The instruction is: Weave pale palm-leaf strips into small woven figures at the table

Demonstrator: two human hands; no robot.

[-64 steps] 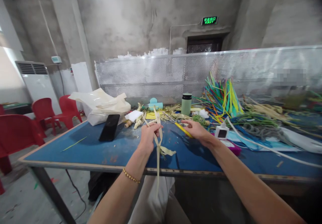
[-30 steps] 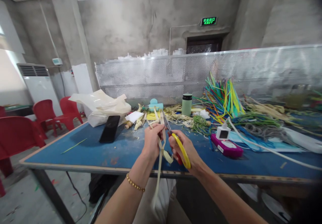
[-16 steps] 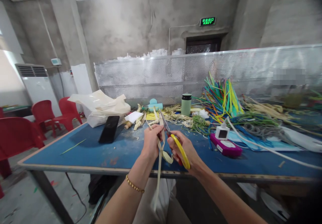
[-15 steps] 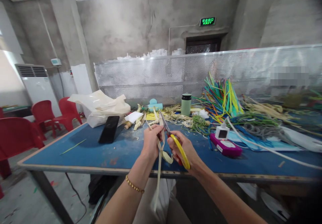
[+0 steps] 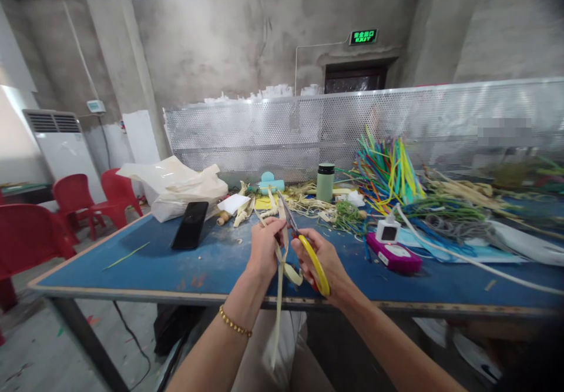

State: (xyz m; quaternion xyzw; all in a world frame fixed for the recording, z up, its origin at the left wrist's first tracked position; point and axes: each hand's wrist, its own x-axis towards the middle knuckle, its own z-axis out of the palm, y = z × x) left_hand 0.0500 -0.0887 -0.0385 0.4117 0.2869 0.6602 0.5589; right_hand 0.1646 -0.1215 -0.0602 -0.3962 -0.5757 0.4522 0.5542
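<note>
My left hand [image 5: 264, 245] is closed on pale cream strips [image 5: 278, 298] that hang down past the edge of the blue table [image 5: 132, 268]. My right hand [image 5: 324, 260] grips yellow-handled scissors [image 5: 308, 248]. Their blades point up and left, right beside the strips just above my left fingers. Both hands are held close together over the table's front edge.
A black phone [image 5: 190, 224] lies to the left, near a cream plastic bag [image 5: 176, 183]. A green flask [image 5: 325, 182], a bundle of coloured strips [image 5: 390, 171], a magenta device [image 5: 394, 255] and straw-like fibres [image 5: 462, 204] lie to the right. Red chairs [image 5: 79, 195] stand at far left.
My right hand picked up the yellow scissors from the table and brought them to the strips in my left hand. Over the last second both hands have barely moved.
</note>
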